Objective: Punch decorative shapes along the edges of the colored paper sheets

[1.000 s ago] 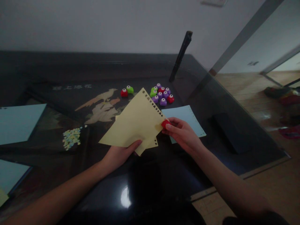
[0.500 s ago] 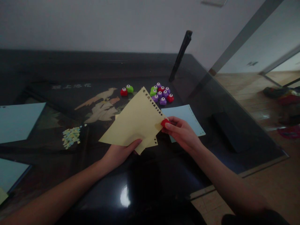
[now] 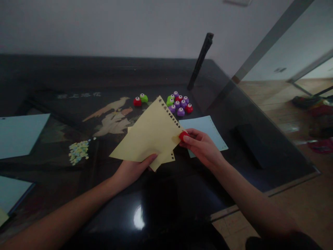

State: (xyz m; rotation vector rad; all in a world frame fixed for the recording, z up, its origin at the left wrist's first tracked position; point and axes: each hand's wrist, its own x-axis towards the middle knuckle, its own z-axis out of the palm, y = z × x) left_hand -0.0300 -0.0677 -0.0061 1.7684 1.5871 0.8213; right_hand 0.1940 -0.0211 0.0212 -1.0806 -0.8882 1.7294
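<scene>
My left hand (image 3: 136, 169) pinches the lower edge of a yellow sheet of paper (image 3: 145, 135), thumb on top. A row of small punched shapes runs along the sheet's upper right edge. At that edge's lower end, my right hand (image 3: 201, 146) is closed on a red craft punch (image 3: 184, 135), which sits at the paper's right corner. Whether its jaws are pressed together cannot be seen. Under the held sheet, part of another yellow sheet (image 3: 169, 158) shows, with punched holes near its edge. A light blue sheet (image 3: 205, 128) lies on the table behind my right hand.
Several purple, green and red punches (image 3: 179, 103) cluster behind the paper. A red punch (image 3: 137, 101) and a green punch (image 3: 144, 98) stand left of them. Paper confetti (image 3: 78, 152) is heaped on the dark table (image 3: 109, 215). Blue sheets (image 3: 23, 133) lie at left; a black post (image 3: 201, 60) rises behind.
</scene>
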